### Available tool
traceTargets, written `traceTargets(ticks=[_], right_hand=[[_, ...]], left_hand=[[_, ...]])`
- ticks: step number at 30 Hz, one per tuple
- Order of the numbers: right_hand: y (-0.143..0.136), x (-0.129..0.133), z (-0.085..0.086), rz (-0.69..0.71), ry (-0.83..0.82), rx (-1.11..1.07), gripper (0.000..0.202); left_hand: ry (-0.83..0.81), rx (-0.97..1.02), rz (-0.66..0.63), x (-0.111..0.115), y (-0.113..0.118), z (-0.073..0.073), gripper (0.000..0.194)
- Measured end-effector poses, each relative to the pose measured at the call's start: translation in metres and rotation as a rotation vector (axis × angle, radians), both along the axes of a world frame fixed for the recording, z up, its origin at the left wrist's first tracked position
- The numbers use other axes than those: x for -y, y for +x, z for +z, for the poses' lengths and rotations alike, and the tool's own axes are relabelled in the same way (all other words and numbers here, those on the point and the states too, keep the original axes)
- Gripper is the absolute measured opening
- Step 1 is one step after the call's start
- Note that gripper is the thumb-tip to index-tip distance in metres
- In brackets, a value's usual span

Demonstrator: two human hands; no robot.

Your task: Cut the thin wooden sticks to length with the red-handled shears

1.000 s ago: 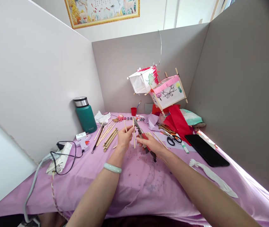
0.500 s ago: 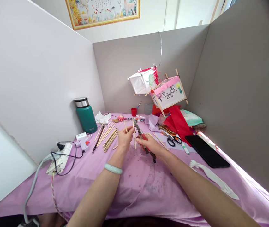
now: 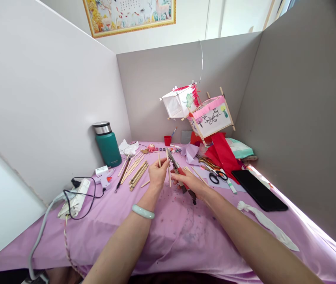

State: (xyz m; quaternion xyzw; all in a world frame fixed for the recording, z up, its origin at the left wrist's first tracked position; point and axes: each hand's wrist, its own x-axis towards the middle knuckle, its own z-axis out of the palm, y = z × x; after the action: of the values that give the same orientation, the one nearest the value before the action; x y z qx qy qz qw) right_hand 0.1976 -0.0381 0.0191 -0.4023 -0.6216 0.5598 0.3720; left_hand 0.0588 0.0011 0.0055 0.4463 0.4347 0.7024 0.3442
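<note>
My left hand (image 3: 158,173), with a pale green bangle (image 3: 143,212) on the wrist, is closed around thin wooden sticks. One wooden stick (image 3: 169,177) stands nearly upright at its fingertips, and a second stick end (image 3: 159,158) pokes up behind the thumb side. In my right hand (image 3: 190,183) is a pair of red-handled shears (image 3: 172,158), gripped by the handles with the dark blades pointing away from me. The blades lie close beside the upright stick; whether they touch it I cannot tell.
Bundled sticks (image 3: 138,175) lie left of my hands, near a green bottle (image 3: 108,148) and a glue gun (image 3: 105,179). Black-handled scissors (image 3: 214,177), a phone (image 3: 258,189) and red cloth (image 3: 224,156) are on the right. Paper lanterns (image 3: 212,116) hang at the back.
Both hands, with the sticks and shears, appear very slightly further right and lower. The hold of each hand looks the same.
</note>
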Motion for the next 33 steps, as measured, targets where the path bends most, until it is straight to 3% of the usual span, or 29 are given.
traceTargets(ticks=[12,25,33], right_hand=[[-0.002,0.001,0.001,-0.048,-0.019,0.042,0.036],[-0.006,-0.014,-0.02,-0.136,0.145,0.1,0.033],[-0.009,-0.014,-0.018,-0.17,0.179,0.13,0.024]], left_hand=[[0.006,-0.073,0.016,0.0,0.0,-0.002,0.028],[-0.008,-0.09,0.079,0.003,0.0,0.004,0.022],[0.022,-0.22,0.132,0.002,0.001,0.0,0.023]])
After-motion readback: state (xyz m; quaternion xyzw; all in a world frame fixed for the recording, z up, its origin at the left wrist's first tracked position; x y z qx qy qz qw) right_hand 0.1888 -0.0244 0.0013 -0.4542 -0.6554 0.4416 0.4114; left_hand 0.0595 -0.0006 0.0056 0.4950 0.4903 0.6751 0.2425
